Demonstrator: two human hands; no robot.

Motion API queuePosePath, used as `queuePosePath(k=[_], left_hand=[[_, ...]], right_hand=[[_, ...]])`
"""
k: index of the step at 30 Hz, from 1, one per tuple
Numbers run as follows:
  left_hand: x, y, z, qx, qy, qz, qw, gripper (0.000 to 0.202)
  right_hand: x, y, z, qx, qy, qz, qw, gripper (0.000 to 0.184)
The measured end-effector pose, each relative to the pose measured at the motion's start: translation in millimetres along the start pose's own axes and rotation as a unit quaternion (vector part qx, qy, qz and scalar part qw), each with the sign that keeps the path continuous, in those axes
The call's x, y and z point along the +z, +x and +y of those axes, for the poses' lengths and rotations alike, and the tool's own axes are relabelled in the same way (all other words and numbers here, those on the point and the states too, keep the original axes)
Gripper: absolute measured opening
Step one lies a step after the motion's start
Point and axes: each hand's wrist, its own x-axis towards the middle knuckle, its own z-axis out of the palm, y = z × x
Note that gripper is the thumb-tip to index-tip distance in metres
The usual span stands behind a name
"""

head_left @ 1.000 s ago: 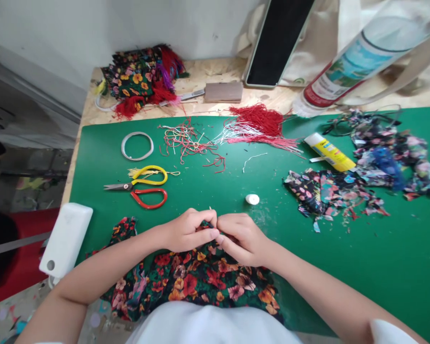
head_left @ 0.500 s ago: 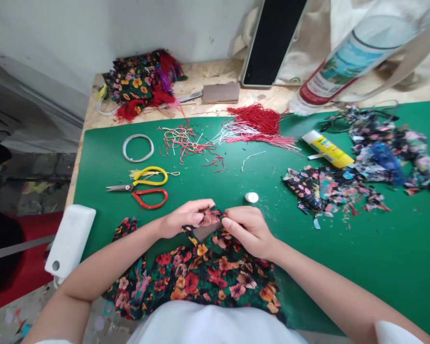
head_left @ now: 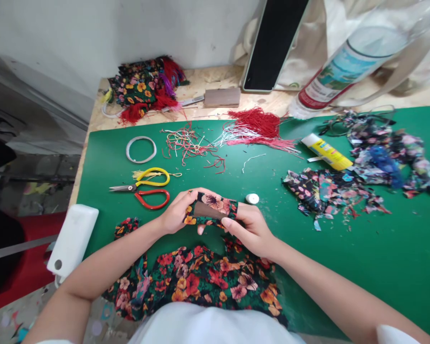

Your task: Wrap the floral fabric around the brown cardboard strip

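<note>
Between my two hands is a small flat brown piece wrapped along its edges in dark floral fabric (head_left: 215,203), its brown middle still bare. My left hand (head_left: 177,212) grips its left end, thumb on top. At the right end, my right hand (head_left: 252,227) holds it with the thumb pressed on the near edge and fingers beneath. Below them, a larger floral cloth (head_left: 200,282) lies against my front on the green mat. A small white cap (head_left: 252,198) sits just past my right hand. Scissors (head_left: 139,188) with yellow and red handles lie left of my hands.
On the green mat (head_left: 344,267) are red tassel threads (head_left: 256,126), thread scraps (head_left: 191,145), a yellow glue tube (head_left: 327,152), fabric scraps (head_left: 318,191) and a white ring (head_left: 141,149). Behind stand a phone (head_left: 274,45) and a bottle (head_left: 344,71). A white device (head_left: 73,239) lies at the left edge.
The wrapped piece has been lifted and turned to show its brown face, apart from the big cloth below. Both hands have shifted their hold to its ends.
</note>
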Motion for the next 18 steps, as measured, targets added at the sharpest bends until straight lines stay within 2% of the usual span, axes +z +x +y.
queuePosePath(k=[3, 6, 9, 11, 14, 18], left_hand=[[-1.7, -2, 0, -0.024, 0.007, -0.027, 0.999, 0.055], [-5.9, -2, 0, -0.029, -0.021, -0.025, 0.999, 0.055], [-7.2, -1, 1, -0.008, -0.029, -0.002, 1.0, 0.055], [-4.7, 0, 1, 0.005, -0.007, 0.007, 1.0, 0.048], [1.0, -3, 0, 0.026, 0.119, -0.014, 0.992, 0.038], [2.8, -11, -2, 0.038, 0.302, -0.071, 0.95, 0.032]], right_hand=[[-1, 2, -1, -0.027, 0.013, -0.009, 1.0, 0.041], [-2, 1, -1, -0.036, 0.012, 0.013, 0.999, 0.045], [-2, -1, 2, -0.012, 0.009, 0.057, 0.998, 0.047], [-1, -2, 3, 0.013, 0.016, 0.074, 0.997, 0.051], [0, -2, 4, 0.029, 0.021, 0.068, 0.997, 0.052], [0, 0, 1, -0.024, 0.008, 0.016, 1.0, 0.041]])
